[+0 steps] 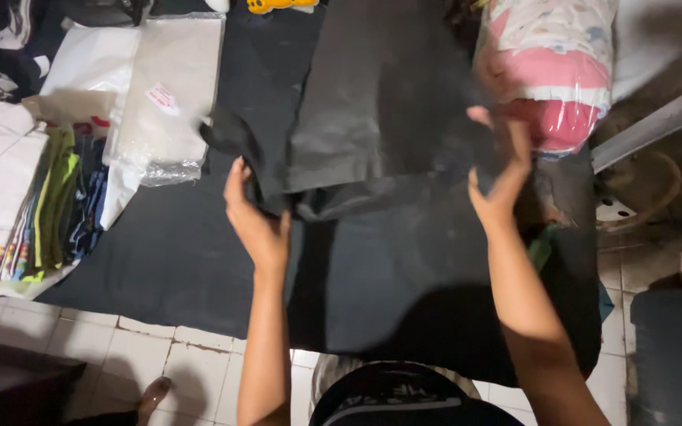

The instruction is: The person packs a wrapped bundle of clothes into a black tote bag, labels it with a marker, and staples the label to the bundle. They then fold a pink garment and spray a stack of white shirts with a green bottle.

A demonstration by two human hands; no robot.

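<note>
A dark grey plastic bag (372, 110) is held up over a black cloth (175, 252) spread on the floor. My left hand (256, 221) grips the bag's lower left corner, where a black garment (234, 138) pokes out. My right hand (500, 170) holds the bag's right edge, fingers spread along it.
Clear plastic bags (159, 102) lie at the upper left beside a stack of folded colourful clothes (49, 205). A pink and white wrapped bundle (554, 71) sits at the upper right. White floor tiles (144, 355) lie below, with a bare foot (154, 392).
</note>
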